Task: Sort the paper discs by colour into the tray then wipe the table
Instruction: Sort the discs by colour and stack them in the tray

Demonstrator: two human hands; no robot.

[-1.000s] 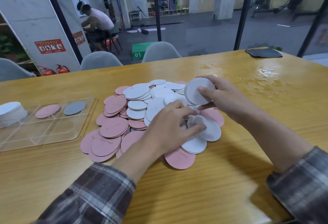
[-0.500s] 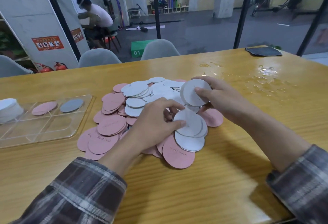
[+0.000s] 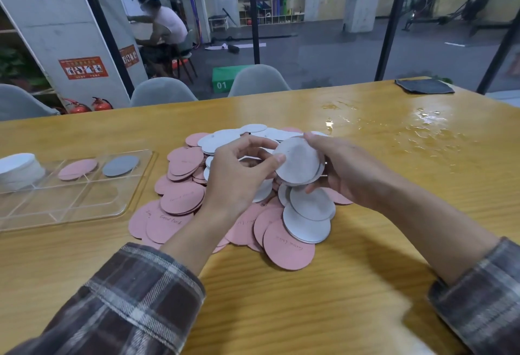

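The clear tray lies at the left. Above the pink-and-white disc pile, the left hand pinches the left edge of a white disc stack, which the right hand grips. A dark cloth lies far right.

Grey chairs, two red fire extinguishers, green box marked 01, seated person beyond.

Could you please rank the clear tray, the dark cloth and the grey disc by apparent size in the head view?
1. clear tray, plainly the largest.
2. dark cloth and grey disc: they look about alike. The cloth lies farthest from the camera, so I would not rank these two.
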